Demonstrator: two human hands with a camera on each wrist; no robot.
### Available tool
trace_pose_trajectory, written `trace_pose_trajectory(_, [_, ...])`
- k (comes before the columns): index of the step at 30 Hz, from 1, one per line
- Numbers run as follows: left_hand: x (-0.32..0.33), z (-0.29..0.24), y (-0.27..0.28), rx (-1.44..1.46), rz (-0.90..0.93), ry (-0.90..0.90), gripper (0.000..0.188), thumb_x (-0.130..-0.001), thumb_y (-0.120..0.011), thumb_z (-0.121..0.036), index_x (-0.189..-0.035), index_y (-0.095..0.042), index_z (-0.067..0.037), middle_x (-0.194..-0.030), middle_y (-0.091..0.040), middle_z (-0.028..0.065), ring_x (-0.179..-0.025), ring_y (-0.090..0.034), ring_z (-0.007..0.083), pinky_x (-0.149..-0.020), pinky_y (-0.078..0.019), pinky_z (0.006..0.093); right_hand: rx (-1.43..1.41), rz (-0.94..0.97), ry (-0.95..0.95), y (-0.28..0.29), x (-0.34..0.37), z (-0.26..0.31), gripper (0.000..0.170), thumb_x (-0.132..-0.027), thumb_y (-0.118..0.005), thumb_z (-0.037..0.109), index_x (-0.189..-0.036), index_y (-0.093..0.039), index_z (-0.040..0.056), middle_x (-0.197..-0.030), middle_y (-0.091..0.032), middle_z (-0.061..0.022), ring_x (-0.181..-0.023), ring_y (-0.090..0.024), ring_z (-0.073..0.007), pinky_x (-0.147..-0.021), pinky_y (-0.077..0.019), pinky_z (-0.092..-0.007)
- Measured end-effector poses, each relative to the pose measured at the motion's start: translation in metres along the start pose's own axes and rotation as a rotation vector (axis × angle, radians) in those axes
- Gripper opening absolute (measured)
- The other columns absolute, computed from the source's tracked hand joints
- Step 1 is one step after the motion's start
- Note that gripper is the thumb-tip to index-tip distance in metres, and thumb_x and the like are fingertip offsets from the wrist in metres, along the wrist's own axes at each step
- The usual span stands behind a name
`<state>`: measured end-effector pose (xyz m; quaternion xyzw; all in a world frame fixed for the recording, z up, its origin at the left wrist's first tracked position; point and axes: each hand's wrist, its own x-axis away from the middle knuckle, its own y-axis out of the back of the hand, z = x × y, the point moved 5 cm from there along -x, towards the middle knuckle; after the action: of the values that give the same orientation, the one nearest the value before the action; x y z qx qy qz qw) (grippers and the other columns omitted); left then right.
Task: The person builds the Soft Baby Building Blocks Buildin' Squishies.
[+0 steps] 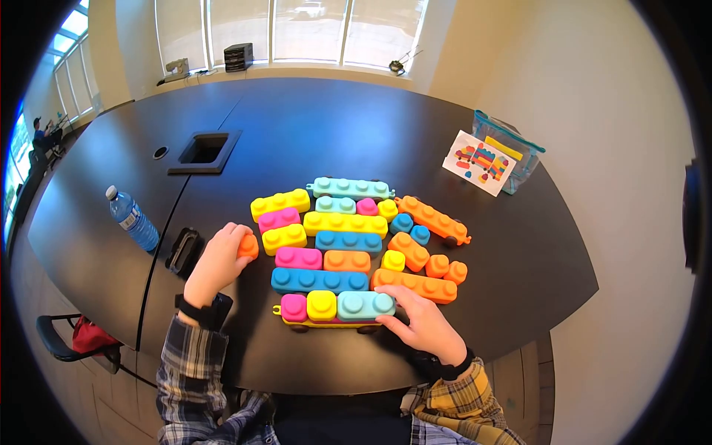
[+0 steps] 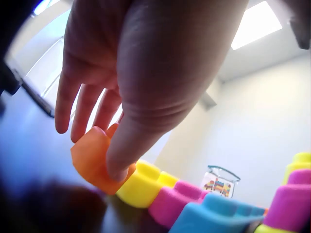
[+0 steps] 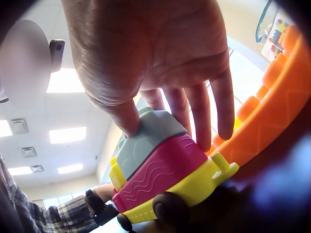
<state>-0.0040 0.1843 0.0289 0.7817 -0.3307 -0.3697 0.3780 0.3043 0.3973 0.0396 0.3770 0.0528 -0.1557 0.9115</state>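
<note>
Between its thumb and fingers my left hand (image 1: 213, 259) pinches a small orange block (image 1: 248, 247), left of the spread of blocks. In the left wrist view the thumb presses on one side of that orange block (image 2: 92, 158). My right hand (image 1: 424, 324) grips the right end of a pale teal two-stud block (image 1: 356, 305), thumb on the near side. This block sits on a long magenta block (image 3: 165, 170), which rests on a yellow wheeled car base (image 3: 194, 187). A magenta block (image 1: 294, 307) and a yellow block (image 1: 322, 305) stand beside it on top.
Several coloured blocks, among them a long blue one (image 1: 319, 280), lie beyond the car. A teal wheeled base (image 1: 352, 188) and an orange one (image 1: 434, 221) are farther back. A water bottle (image 1: 133, 220) stands left; a picture card (image 1: 478, 163) leans on a clear bag (image 1: 523, 165).
</note>
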Motion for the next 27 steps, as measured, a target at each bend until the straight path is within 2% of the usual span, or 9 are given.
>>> trace_pose_trajectory(2, [0.002,-0.047,0.024,0.056,-0.071,-0.046,0.045,-0.08,-0.082,-0.005,-0.121,-0.062,-0.002,-0.113,-0.064,0.015,-0.106,-0.066,0.0352,-0.094,-0.0547,0.0389,-0.013,-0.033,0.028,-0.002,0.001,-0.001,0.046,-0.096,-0.077,0.027,-0.135,-0.061,0.0077,-0.12,-0.07,-0.0154,-0.106,-0.069,-0.0365,-0.09,-0.0562,-0.0423])
trace_pose_trajectory(3, [0.003,-0.064,0.027,0.058,-0.069,-0.042,0.045,-0.08,-0.082,-0.005,-0.121,-0.062,-0.002,-0.113,-0.064,0.015,-0.106,-0.066,0.0352,-0.094,-0.0547,0.0389,-0.014,-0.029,0.026,-0.003,0.001,-0.003,0.046,-0.096,-0.077,0.027,-0.135,-0.061,0.0077,-0.12,-0.07,-0.0154,-0.106,-0.069,-0.0365,-0.09,-0.0562,-0.0423])
trace_pose_trajectory(5, [0.006,-0.1,0.033,0.289,-0.073,-0.187,0.045,-0.081,-0.081,-0.002,-0.123,-0.063,-0.002,-0.113,-0.064,0.0134,-0.107,-0.067,0.0302,-0.095,-0.0567,0.0377,-0.021,-0.036,0.042,-0.002,-0.001,-0.003,0.047,-0.096,-0.077,0.027,-0.136,-0.061,0.0078,-0.119,-0.07,-0.0154,-0.105,-0.069,-0.036,-0.089,-0.0564,-0.0418])
trace_pose_trajectory(7, [0.011,-0.127,0.028,0.396,-0.01,-0.228,0.048,-0.082,-0.081,-0.001,-0.126,-0.063,-0.002,-0.115,-0.064,0.013,-0.11,-0.068,0.0267,-0.096,-0.0578,0.0369,-0.018,-0.038,0.049,-0.002,-0.001,-0.002,0.047,-0.096,-0.077,0.026,-0.136,-0.061,0.0078,-0.119,-0.07,-0.0155,-0.105,-0.069,-0.0359,-0.089,-0.0565,-0.0416])
trace_pose_trajectory(10, [0.017,-0.15,0.011,0.434,0.053,-0.297,0.051,-0.083,-0.083,-0.009,-0.13,-0.062,-0.002,-0.125,-0.065,0.0154,-0.113,-0.067,0.0325,-0.098,-0.0551,0.0402,-0.004,-0.018,0.025,0.001,-0.001,0.004,0.046,-0.096,-0.077,0.021,-0.136,-0.06,0.0061,-0.123,-0.069,-0.016,-0.107,-0.071,-0.0334,-0.092,-0.058,-0.04])
trace_pose_trajectory(11, [0.019,-0.156,0.006,0.444,0.101,-0.31,0.052,-0.084,-0.084,-0.01,-0.13,-0.062,-0.002,-0.126,-0.065,0.0155,-0.114,-0.067,0.0336,-0.099,-0.0542,0.0407,0.008,0.01,-0.002,0.001,-0.001,0.005,0.046,-0.096,-0.077,0.016,-0.137,-0.06,0.0044,-0.127,-0.069,-0.0163,-0.11,-0.072,-0.0309,-0.095,-0.0594,-0.0385])
trace_pose_trajectory(14, [0.019,-0.168,-0.012,0.477,0.15,-0.312,0.052,-0.086,-0.083,-0.012,-0.132,-0.061,-0.003,-0.126,-0.065,0.0151,-0.116,-0.066,0.0343,-0.101,-0.0531,0.0407,0.01,0.01,0.007,0.0,-0.001,0.004,0.046,-0.096,-0.078,0.017,-0.137,-0.06,0.0045,-0.126,-0.069,-0.016,-0.109,-0.072,-0.0307,-0.094,-0.0595,-0.0385])
trace_pose_trajectory(24, [0.019,-0.172,-0.027,0.462,0.212,-0.277,0.051,-0.088,-0.083,-0.012,-0.132,-0.06,-0.004,-0.124,-0.066,0.0153,-0.115,-0.066,0.0346,-0.099,-0.0539,0.0406,0.019,-0.02,0.062,0.001,-0.002,0.005,0.048,-0.094,-0.079,0.019,-0.137,-0.061,0.0051,-0.121,-0.069,-0.016,-0.104,-0.071,-0.0334,-0.091,-0.0566,-0.0398])
trace_pose_trajectory(27, [0.02,-0.173,-0.028,0.433,0.171,-0.3,0.05,-0.087,-0.083,-0.012,-0.132,-0.061,-0.004,-0.124,-0.066,0.0154,-0.115,-0.066,0.0348,-0.099,-0.0538,0.0409,0.015,-0.02,0.062,0.0,-0.002,0.005,0.048,-0.094,-0.079,0.019,-0.137,-0.061,0.0052,-0.12,-0.069,-0.016,-0.104,-0.071,-0.0335,-0.091,-0.0567,-0.0398])
